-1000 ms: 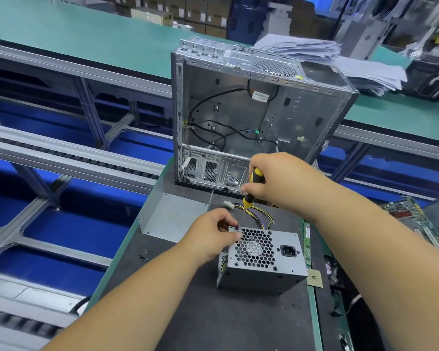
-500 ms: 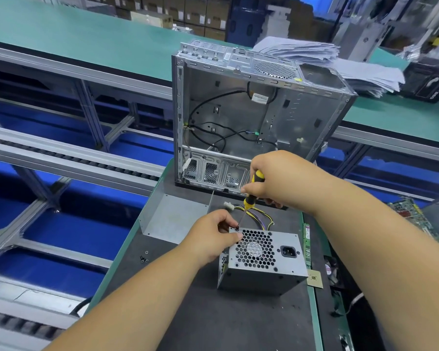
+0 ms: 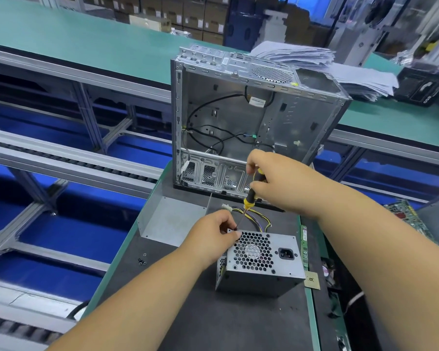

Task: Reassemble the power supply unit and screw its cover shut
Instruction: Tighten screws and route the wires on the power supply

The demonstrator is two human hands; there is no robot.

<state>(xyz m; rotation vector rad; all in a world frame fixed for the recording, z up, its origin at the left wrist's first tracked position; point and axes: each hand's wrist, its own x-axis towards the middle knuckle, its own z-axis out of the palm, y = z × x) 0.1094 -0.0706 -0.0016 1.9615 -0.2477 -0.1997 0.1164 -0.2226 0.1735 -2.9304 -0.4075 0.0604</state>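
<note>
A grey power supply unit (image 3: 261, 264) lies on the dark mat, its honeycomb fan grille and power socket facing up, with yellow and black wires (image 3: 257, 219) coming out of its far side. My right hand (image 3: 276, 181) grips a yellow-and-black screwdriver (image 3: 250, 198), whose thin shaft slants down to the unit's top left corner. My left hand (image 3: 210, 236) pinches at that same corner, fingertips around the screwdriver's tip; any screw there is hidden.
An open, empty computer case (image 3: 251, 122) stands upright behind the unit. A bent metal panel (image 3: 167, 221) lies to the left, and loose screws (image 3: 142, 260) sit on the mat near its left edge. A circuit board strip (image 3: 303, 243) lies right of the unit. Paper stacks (image 3: 339, 67) sit beyond.
My right hand has shifted its grip slightly on the screwdriver's handle, as if turning it. My left hand and the unit stay in place.
</note>
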